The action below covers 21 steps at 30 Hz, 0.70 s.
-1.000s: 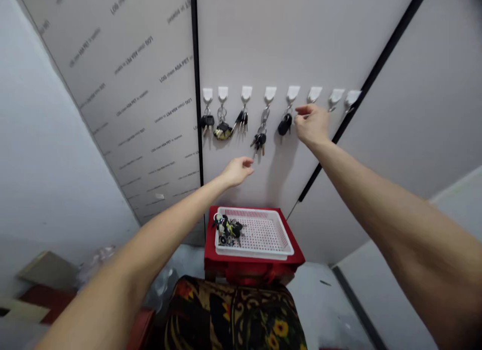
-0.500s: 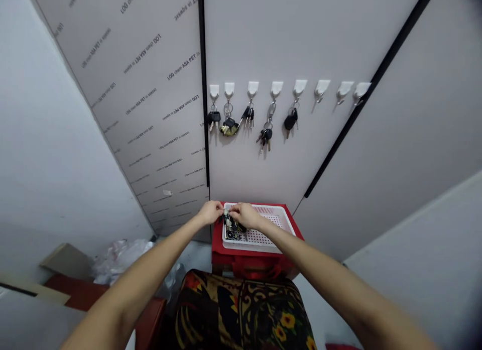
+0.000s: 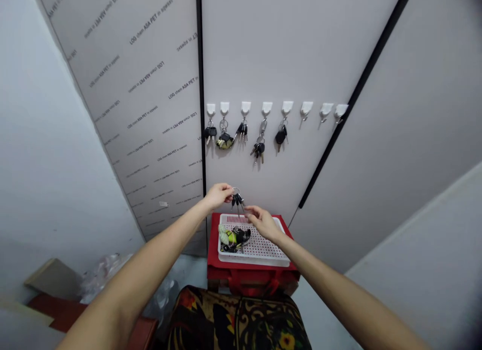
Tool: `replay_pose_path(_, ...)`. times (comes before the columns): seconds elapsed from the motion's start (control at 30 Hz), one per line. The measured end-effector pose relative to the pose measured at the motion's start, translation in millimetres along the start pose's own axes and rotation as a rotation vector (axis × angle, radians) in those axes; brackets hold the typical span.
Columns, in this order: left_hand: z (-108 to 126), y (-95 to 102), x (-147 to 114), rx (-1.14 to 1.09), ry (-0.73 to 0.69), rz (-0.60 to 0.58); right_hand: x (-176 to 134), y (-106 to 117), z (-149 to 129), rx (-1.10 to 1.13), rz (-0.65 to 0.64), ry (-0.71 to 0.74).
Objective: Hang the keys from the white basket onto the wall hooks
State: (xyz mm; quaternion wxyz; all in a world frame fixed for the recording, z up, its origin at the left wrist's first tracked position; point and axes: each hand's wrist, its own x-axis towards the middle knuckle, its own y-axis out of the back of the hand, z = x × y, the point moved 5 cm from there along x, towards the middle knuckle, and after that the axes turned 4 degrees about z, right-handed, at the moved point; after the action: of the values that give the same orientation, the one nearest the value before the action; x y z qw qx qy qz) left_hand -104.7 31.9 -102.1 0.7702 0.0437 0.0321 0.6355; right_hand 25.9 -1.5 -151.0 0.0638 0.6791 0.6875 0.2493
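My left hand (image 3: 219, 195) pinches the metal ring of a bunch of keys (image 3: 237, 199) and holds it up above the far edge of a white plastic basket (image 3: 263, 260). Several black-headed keys hang down from that ring. On the right, the fingertips of my right hand (image 3: 263, 223) close around the lower end of one of these keys. Inside the basket, at its left side, lies a pile of more keys (image 3: 235, 237) with green and yellow fobs. Single pieces in the pile are hard to tell apart.
White hooks (image 3: 266, 108) run in a row along the pale cabinet door ahead. Bunches of keys (image 3: 258, 148) hang from the left ones; three right hooks (image 3: 306, 108) bear nothing. Under the basket is a red bag (image 3: 241, 279). A patterned cloth (image 3: 226, 320) lies nearest me.
Both hands have risen out of the basket, lifting a bunch of keys by its ring. The pile left in the basket is now in plain sight. My view has shifted slightly.
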Motion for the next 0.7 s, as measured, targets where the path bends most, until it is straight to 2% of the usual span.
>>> replay_pose_path(0.13,17,-8.5,1,-0.105,-0.026,-0.027,-3,12,-3,0.138,0.032,-0.095)
replay_pose_path(0.2,21,-13.7,1,-0.117,-0.035,-0.046,2,21,-12,0.157,0.096,-0.047)
replay_pose_path(0.33,27,-25.9,2,-0.022,-0.067,-0.088,15,44,-35,0.055,0.238,0.135)
replay_pose_path(0.5,49,-43.0,7,0.105,-0.183,-0.112,25,62,-50,0.068,0.125,0.117)
replay_pose_path(0.7,76,-54.8,8,-0.007,-0.223,-0.054,15,79,-49,0.263,0.059,0.002)
